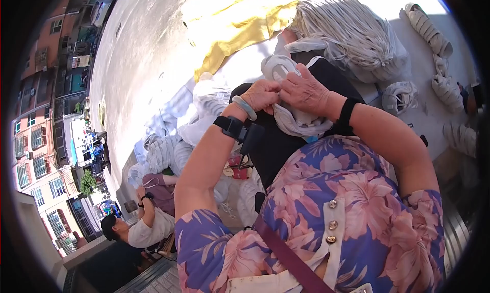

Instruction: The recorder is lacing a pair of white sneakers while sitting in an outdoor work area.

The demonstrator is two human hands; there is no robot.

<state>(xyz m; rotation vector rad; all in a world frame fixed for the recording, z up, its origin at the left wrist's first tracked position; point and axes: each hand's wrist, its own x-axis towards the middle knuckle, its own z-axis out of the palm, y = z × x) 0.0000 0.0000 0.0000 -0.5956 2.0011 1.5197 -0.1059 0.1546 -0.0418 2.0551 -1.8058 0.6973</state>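
Note:
A white shoe (298, 122), which looks like a soft upper, rests on my lap over black cloth. My left hand (261, 95) is closed on its left side, fingertips pinched together. Right against it, my right hand (304, 92) is also closed, thumb and fingers gripping the shoe near its middle. The fingertips of both hands nearly meet. Any lace between them is too small to make out. Beyond the hands shows a rounded white part (279, 64) with a pale grey inside. A small blue patch (310, 139) shows at the shoe's near edge.
A clear bag (352, 38) of white laces lies beyond my right hand. White shoe pieces (399, 96) and nested stacks (429, 30) sit at right. More white bundles (163, 152) lie at left, near another person (148, 226). Yellow sheeting (235, 35) covers ground ahead.

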